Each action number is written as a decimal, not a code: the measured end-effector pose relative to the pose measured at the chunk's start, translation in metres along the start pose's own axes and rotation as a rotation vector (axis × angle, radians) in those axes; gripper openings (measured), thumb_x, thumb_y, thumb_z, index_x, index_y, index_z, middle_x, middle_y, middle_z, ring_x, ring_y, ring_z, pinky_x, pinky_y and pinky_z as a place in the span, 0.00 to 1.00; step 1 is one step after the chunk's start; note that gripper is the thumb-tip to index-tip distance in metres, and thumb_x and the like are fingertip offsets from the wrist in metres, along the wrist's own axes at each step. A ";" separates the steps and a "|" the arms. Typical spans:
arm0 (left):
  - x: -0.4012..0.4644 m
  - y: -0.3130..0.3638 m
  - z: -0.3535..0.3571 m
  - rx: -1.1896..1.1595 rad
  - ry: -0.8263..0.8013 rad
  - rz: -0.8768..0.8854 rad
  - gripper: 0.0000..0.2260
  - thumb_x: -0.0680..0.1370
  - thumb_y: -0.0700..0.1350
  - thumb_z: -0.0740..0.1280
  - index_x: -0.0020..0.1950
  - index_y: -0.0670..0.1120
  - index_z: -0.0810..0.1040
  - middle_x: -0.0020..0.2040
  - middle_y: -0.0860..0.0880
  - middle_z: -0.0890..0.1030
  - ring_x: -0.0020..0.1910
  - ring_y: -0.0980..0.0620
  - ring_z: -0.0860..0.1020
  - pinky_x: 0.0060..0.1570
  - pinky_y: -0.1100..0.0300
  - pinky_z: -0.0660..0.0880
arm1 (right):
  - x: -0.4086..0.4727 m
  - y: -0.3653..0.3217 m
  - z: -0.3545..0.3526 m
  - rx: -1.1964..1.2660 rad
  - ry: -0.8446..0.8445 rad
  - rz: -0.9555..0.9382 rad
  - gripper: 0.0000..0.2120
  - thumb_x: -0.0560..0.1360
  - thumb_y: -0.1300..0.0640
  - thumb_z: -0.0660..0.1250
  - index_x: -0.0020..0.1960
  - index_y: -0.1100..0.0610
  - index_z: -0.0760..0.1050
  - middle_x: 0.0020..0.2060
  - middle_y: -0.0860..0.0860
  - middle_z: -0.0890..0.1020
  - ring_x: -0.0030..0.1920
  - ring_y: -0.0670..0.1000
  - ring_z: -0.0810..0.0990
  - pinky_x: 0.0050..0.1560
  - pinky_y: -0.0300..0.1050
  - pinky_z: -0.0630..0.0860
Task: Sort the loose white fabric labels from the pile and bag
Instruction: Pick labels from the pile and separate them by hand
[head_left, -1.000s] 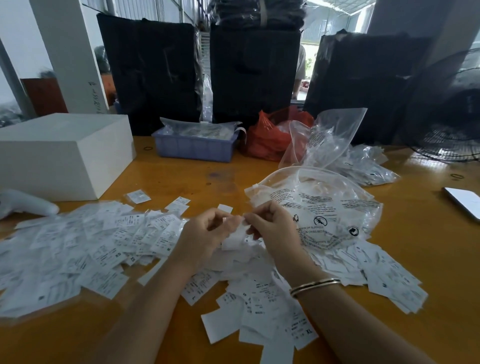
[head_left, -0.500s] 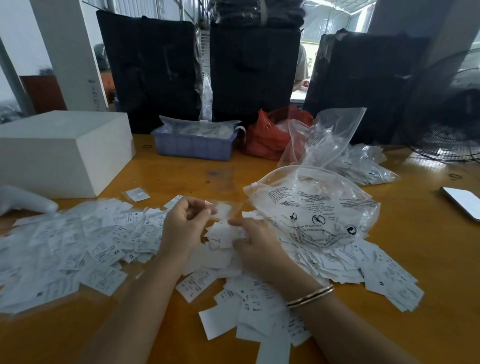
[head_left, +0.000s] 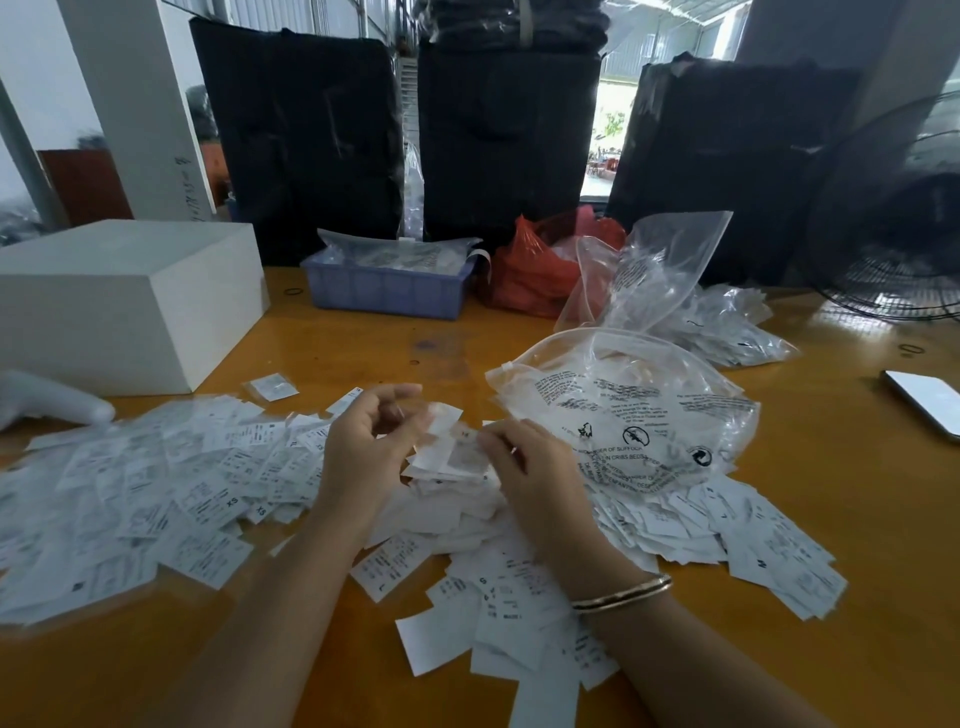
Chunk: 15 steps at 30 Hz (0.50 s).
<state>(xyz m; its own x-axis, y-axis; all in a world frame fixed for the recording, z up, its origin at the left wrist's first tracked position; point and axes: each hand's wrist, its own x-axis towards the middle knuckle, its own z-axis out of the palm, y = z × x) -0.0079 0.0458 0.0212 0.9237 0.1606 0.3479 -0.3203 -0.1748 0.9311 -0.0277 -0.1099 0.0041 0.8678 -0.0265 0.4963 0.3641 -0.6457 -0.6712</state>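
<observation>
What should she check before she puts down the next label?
1. Left hand has one label pinched: cannot tell, blurred.
2. Right hand grips the stack: ok.
3. Size mark on that label readable: cannot tell.
4. Sorted spread on the left within reach: ok.
5. Bag lies beside the right hand, not over the stack: ok.

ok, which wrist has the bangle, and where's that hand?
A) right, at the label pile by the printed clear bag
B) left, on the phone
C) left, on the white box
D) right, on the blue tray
A: the bangle sits on the wrist of the right hand, which holds labels at the pile beside the printed clear bag.
</observation>
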 end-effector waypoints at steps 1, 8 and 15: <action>0.000 0.000 0.000 0.008 0.006 0.010 0.08 0.74 0.45 0.72 0.47 0.58 0.77 0.40 0.53 0.79 0.37 0.66 0.77 0.32 0.75 0.72 | 0.000 -0.001 -0.002 0.127 0.018 0.096 0.07 0.78 0.54 0.63 0.46 0.51 0.80 0.29 0.44 0.77 0.29 0.42 0.74 0.31 0.35 0.70; 0.002 -0.005 0.000 0.190 0.071 0.060 0.07 0.74 0.50 0.71 0.49 0.56 0.75 0.42 0.58 0.78 0.40 0.61 0.77 0.30 0.76 0.71 | 0.000 -0.004 -0.016 0.780 0.037 0.317 0.09 0.79 0.60 0.61 0.46 0.58 0.80 0.41 0.51 0.86 0.42 0.48 0.84 0.43 0.36 0.78; -0.006 -0.006 0.005 0.338 -0.133 0.288 0.11 0.73 0.45 0.72 0.52 0.53 0.74 0.38 0.53 0.79 0.37 0.58 0.78 0.38 0.72 0.74 | -0.001 -0.005 -0.012 0.760 0.048 0.315 0.14 0.76 0.66 0.66 0.54 0.47 0.75 0.39 0.52 0.85 0.40 0.52 0.83 0.43 0.40 0.78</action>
<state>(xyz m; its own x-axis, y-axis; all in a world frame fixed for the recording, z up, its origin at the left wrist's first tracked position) -0.0104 0.0410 0.0135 0.8332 -0.0631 0.5493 -0.5015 -0.5047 0.7027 -0.0344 -0.1156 0.0141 0.9584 -0.1633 0.2340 0.2506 0.0901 -0.9639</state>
